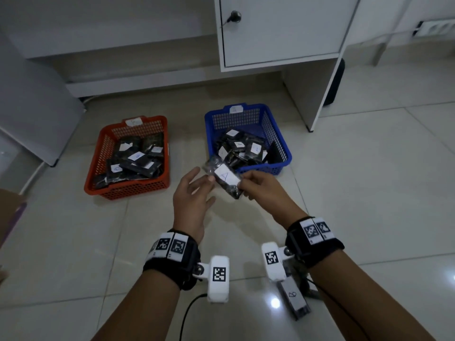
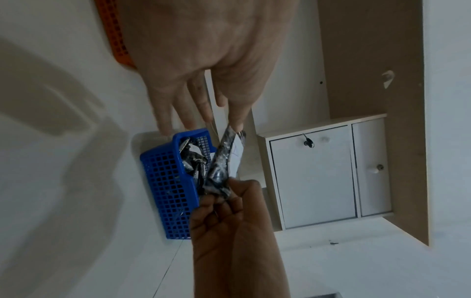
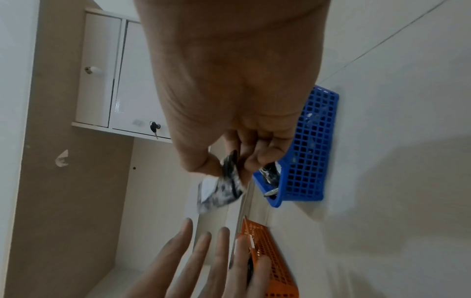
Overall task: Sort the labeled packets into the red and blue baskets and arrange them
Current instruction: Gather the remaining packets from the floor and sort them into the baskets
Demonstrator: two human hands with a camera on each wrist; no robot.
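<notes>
My right hand point(image 1: 248, 184) pinches the near end of a black packet point(image 1: 225, 177) with a white label marked "A", held in the air just in front of the blue basket point(image 1: 275, 134). The left hand point(image 1: 197, 185) is spread, its fingers straight, one fingertip touching the packet's left edge. The red basket point(image 1: 98, 153) stands to the left on the floor. Both baskets hold several labeled black packets. In the left wrist view the packet point(image 2: 226, 159) hangs between both hands beside the blue basket point(image 2: 163, 181). In the right wrist view the packet point(image 3: 221, 191) shows below my fingers.
Another labeled packet point(image 1: 294, 297) lies on the tiled floor under my right wrist. A white cabinet point(image 1: 278, 30) with a key in its door stands behind the blue basket, its side panel point(image 1: 325, 94) reaching the floor. A brown board point(image 1: 9, 210) sticks in at the left edge.
</notes>
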